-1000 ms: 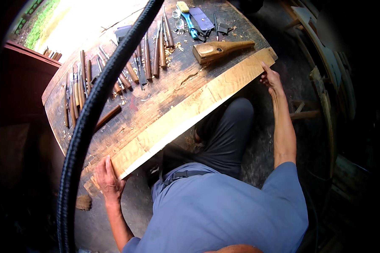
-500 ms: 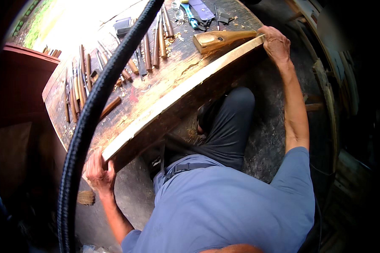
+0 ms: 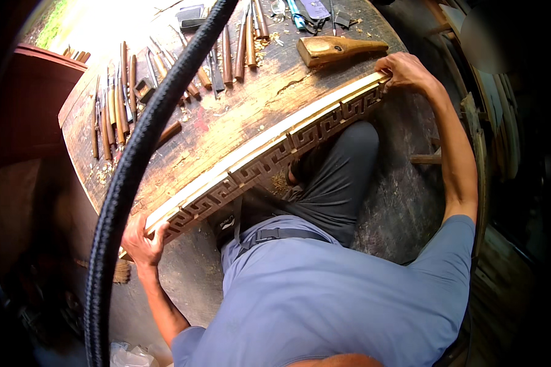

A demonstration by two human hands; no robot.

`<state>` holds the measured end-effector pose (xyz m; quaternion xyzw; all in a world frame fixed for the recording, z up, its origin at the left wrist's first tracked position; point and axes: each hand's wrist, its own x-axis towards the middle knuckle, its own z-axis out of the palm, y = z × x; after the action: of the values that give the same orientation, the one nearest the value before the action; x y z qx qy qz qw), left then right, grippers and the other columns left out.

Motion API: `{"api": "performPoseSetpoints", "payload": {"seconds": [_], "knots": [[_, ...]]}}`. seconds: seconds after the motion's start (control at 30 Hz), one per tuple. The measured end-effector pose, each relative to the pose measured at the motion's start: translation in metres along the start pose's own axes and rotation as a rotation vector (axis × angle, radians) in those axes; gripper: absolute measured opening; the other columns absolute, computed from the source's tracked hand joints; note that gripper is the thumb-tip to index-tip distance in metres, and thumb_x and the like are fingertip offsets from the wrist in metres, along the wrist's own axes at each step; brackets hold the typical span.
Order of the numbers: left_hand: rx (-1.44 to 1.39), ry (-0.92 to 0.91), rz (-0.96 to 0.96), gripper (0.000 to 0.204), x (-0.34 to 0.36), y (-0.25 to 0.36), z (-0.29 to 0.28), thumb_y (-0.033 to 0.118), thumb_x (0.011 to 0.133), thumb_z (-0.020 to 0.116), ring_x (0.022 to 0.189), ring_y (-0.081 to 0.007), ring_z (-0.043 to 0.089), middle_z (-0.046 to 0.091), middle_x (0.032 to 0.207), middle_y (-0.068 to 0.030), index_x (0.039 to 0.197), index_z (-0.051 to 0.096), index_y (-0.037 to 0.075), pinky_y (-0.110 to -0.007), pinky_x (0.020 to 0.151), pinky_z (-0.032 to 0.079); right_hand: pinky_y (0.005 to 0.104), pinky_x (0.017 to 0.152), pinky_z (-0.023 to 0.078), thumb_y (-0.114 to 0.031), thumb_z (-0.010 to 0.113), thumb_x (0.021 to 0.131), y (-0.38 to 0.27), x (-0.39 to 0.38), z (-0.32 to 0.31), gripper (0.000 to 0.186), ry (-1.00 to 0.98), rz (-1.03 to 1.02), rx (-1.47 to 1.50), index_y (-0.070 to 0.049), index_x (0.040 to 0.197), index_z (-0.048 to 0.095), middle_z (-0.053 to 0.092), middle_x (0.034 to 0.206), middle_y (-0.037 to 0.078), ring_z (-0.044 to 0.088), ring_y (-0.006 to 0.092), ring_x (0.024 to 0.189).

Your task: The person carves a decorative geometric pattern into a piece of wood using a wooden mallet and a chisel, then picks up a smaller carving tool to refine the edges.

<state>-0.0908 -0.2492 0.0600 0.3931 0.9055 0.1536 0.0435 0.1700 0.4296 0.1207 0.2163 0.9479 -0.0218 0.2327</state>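
A long wooden board (image 3: 260, 158) with a carved key-pattern fretwork face runs slantwise along the near edge of the workbench (image 3: 239, 113). My left hand (image 3: 143, 241) grips its near-left end, thumb on the carved side. At the far-right end my right hand (image 3: 404, 70) is closed round the other tip. The pale upper edge catches the light, and the carved face tilts toward me. Just beyond my right hand lies a wooden mallet (image 3: 324, 51) with a thick squared head.
Several wooden-handled chisels (image 3: 119, 101) lie in rows across the bench among wood shavings. A dark sharpening block (image 3: 191, 17) and a purple item (image 3: 315, 8) sit at the back. A thick black braided cable (image 3: 142, 147) crosses the view. A straw brush (image 3: 122, 272) is below the bench's left corner.
The board has rolled in my hands, so its carved face, dark and in shadow before, now shows. My right hand has turned over the end, and the right elbow has swung outward.
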Motion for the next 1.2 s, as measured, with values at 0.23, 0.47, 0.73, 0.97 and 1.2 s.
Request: {"api": "performPoseSetpoints", "payload": {"seconds": [0.23,0.47,0.73,0.97,1.2], "knots": [[0.052,0.198,0.054,0.038,0.021,-0.003,0.009,0.040,0.095,0.084,0.078,-0.0360,0.065,0.068,0.088,-0.0135,0.097,0.069,0.006,-0.045,0.075,0.052,0.0480,0.085,0.058,-0.014,0.081,0.078,-0.008,0.013,0.012,0.036,0.161,-0.072,0.239,-0.005,0.113,0.077,0.076,0.100,0.021,0.074,0.0415,0.099],[0.056,0.297,0.074,0.042,0.011,0.006,0.032,0.033,0.098,0.086,0.105,-0.0345,0.075,0.079,0.116,-0.0151,0.127,0.076,0.004,-0.045,0.093,0.059,0.0493,0.085,0.054,-0.017,0.080,0.093,-0.022,-0.008,0.051,0.023,0.469,-0.085,0.299,-0.003,0.107,0.069,0.072,0.098,0.016,0.071,0.0387,0.097],[-0.003,0.274,0.208,0.082,0.046,0.101,0.046,0.065,0.091,0.082,0.133,-0.0383,0.069,0.073,0.143,-0.0178,0.141,0.070,0.002,-0.056,0.119,0.050,0.0403,0.106,0.058,-0.011,0.080,0.098,-0.064,-0.012,0.066,0.018,0.757,-0.072,0.312,-0.004,0.115,0.080,0.080,0.126,0.011,0.075,0.0313,0.124],[-0.137,0.350,0.381,0.038,0.037,0.115,0.059,0.038,0.100,0.084,0.113,-0.0342,0.078,0.082,0.118,-0.0139,0.116,0.079,0.004,-0.046,0.099,0.063,0.0435,0.108,0.059,0.002,0.082,0.094,-0.140,-0.015,0.071,0.014,0.958,-0.168,0.413,0.000,0.108,0.081,0.083,0.112,0.016,0.079,0.0328,0.116],[-0.256,0.361,0.382,0.021,0.023,0.130,0.073,0.023,0.093,0.090,0.088,-0.0269,0.080,0.081,0.100,-0.0091,0.103,0.079,0.008,-0.036,0.072,0.061,0.0516,0.112,0.057,0.002,0.082,0.094,-0.196,0.011,0.054,0.016,0.955,-0.346,0.426,-0.002,0.109,0.081,0.083,0.112,0.013,0.079,0.0333,0.115]]}}
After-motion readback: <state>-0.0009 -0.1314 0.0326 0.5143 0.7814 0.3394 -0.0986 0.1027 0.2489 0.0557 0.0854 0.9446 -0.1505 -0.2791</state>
